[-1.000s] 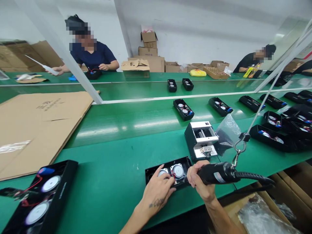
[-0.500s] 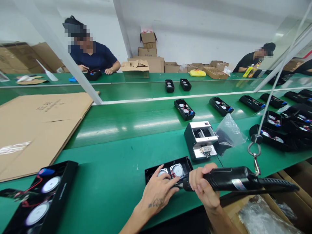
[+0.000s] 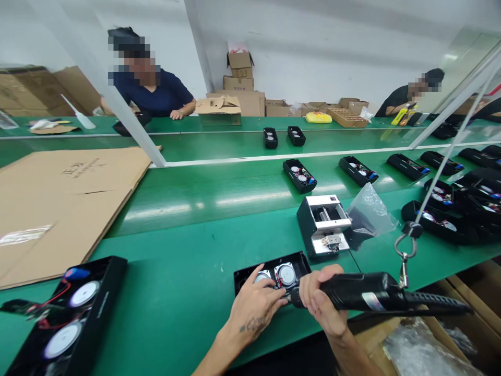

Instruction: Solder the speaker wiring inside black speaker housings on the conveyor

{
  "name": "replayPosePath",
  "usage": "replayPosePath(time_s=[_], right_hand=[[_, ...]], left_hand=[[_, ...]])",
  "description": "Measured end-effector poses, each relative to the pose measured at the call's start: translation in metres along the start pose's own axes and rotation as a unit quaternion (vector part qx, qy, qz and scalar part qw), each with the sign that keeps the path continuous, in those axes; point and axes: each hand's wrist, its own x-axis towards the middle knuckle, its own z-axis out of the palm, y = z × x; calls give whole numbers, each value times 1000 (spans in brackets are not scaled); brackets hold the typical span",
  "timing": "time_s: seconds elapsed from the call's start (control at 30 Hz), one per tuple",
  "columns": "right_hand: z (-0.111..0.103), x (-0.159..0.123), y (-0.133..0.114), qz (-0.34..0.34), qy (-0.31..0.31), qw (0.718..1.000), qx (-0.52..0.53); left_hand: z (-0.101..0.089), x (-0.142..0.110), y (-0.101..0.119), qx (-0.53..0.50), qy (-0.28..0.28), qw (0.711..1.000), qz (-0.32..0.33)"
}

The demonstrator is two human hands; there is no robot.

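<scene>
A black speaker housing [image 3: 241, 275] with two round silver speakers lies on the green bench at the near edge. My left hand [image 3: 256, 305] rests on it, fingers bent over the speakers and holding it down. My right hand [image 3: 319, 298] is wrapped round a black electric screwdriver [image 3: 356, 291] held almost level. Its tip points left at the housing, close to my left fingertips. A hook and cord [image 3: 405, 245] hang the tool from above.
A silver screw feeder box [image 3: 323, 224] and a clear plastic bag [image 3: 370, 209] sit just behind. Another open housing [image 3: 105, 282] lies at the near left, beside a flat cardboard sheet [image 3: 66, 198]. Several housings [image 3: 299, 176] ride the belt. Two people work across it.
My right hand drew the screwdriver back to the right and levelled it, then brought its tip in at the housing. My left hand stayed put. The person opposite slid a housing leftward.
</scene>
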Motion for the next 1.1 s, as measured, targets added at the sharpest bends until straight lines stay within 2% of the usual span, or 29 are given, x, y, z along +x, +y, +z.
replayPosePath(time_s=[0.7, 0.83, 0.97, 1.1], right_hand=[[5, -4, -2, 17, -22, 1000, 2], [-4, -2, -3, 5, 3, 1000, -27], [-17, 1, -1, -3, 45, 997, -61], [-20, 1, 4, 6, 45, 997, -56]], left_hand=[[-1, 0, 2, 3, -25, 1000, -7], [0, -3, 0, 15, -27, 999, -10], [0, -3, 1, 30, -52, 998, -20], [-3, 0, 3, 42, -66, 997, -17]])
